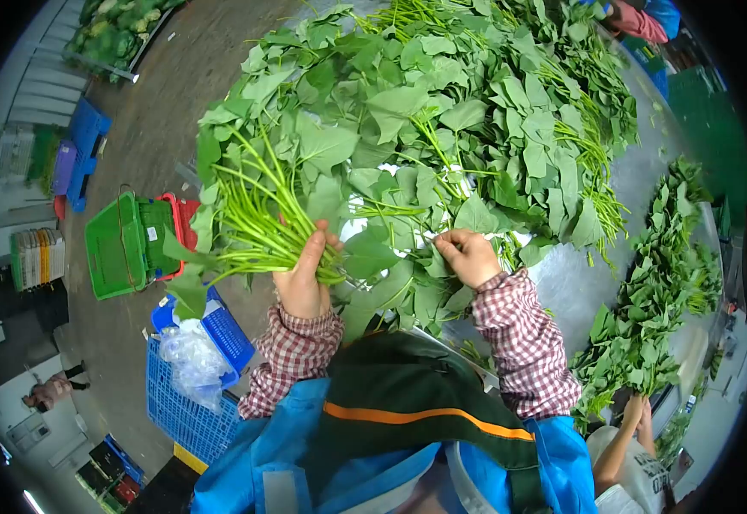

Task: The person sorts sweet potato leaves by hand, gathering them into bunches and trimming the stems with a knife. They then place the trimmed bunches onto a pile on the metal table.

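My left hand [305,272] is wrapped round a thick bunch of leafy greens [258,206], its pale green stems fanned out to the left. To the right, my right hand [469,257] has its thumb and fingers pressed together at the edge of some leaves; what it pinches, if anything, is too small to make out. A large heap of the same greens [442,77] covers the metal table [562,278] beyond both hands. Bits of white material show among the leaves between the hands.
Green crate [118,248] and blue crate [186,385] stand left on the floor, with clear plastic bags [193,364] at the blue one. Another row of greens [648,300] lies right. Co-workers' arms [618,450] show lower right and a sleeve [643,21] upper right.
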Motion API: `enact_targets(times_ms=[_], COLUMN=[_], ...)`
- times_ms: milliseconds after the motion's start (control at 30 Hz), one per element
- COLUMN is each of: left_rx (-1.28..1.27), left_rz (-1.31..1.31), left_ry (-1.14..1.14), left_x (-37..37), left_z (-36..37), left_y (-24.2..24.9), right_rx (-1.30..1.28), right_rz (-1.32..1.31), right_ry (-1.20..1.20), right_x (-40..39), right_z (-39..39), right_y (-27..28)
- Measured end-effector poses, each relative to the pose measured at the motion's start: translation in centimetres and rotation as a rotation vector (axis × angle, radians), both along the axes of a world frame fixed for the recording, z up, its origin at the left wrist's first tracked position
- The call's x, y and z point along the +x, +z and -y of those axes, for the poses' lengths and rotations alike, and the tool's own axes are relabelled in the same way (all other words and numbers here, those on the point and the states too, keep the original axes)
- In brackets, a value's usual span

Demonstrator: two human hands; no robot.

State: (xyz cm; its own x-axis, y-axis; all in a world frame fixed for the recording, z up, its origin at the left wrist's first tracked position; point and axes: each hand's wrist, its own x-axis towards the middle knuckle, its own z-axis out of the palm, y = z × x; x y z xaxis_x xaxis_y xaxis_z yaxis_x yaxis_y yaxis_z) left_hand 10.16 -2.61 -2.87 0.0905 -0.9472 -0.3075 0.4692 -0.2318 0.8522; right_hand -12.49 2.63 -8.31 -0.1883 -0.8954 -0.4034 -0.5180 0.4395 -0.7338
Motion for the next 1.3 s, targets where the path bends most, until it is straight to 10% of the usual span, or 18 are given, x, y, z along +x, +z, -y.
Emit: enact_targets(times_ms=[33, 167, 300, 367, 433, 567, 867, 1100, 1300], left_rx=[-0.016, -0.07, -0.125, -0.159, -0.166, -0.109, -0.091, 0.136, 0.031], left_rz=[0.008, 0.04, 0.078, 0.124, 0.173, 0.122, 0.129, -0.173, -0.075], left_ry=[-0.004, -0.033, 0.005, 0.045, 0.074, -0.045, -0.466, -0.176, 0.018], left_x=[0.0, -0.1, 1.0, 1.4, 1.6, -0.2, -4.5, -5.7, -1.5], left_z=[-0.1, 0.2, 0.6, 0.8, 0.9, 0.3, -2.6, -2.9, 2.1], left_y=[0.0, 0.3, 1.1, 1.5, 0.4, -0.6, -1.3, 0.1, 0.8], right_rx=[0.009, -0.513, -0.154, -0.484, -0.143, 0.098, -0.212, -0.534, -0.381], right_rz=[-0.404, -0.402, -0.541, -0.145, 0.663, 0.966, 0.726, 0.416, 0.005], right_ry=[0.161, 0.256, 0.438, 0.116, -0.352, -0.31, -0.165, -0.359, 0.256], right_x=[0.6, 3.2, 3.1, 2.4, 1.1, 0.9, 4.8, 7.7, 2.6], right_z=[-0.1, 3.7, 6.6, 5.1, 3.7, 1.2, -0.3, -2.5, -1.7], right_y=[0.6, -1.3, -4.3, -3.7, -2.1, 4.7, 4.9, 4.7, 2.2])
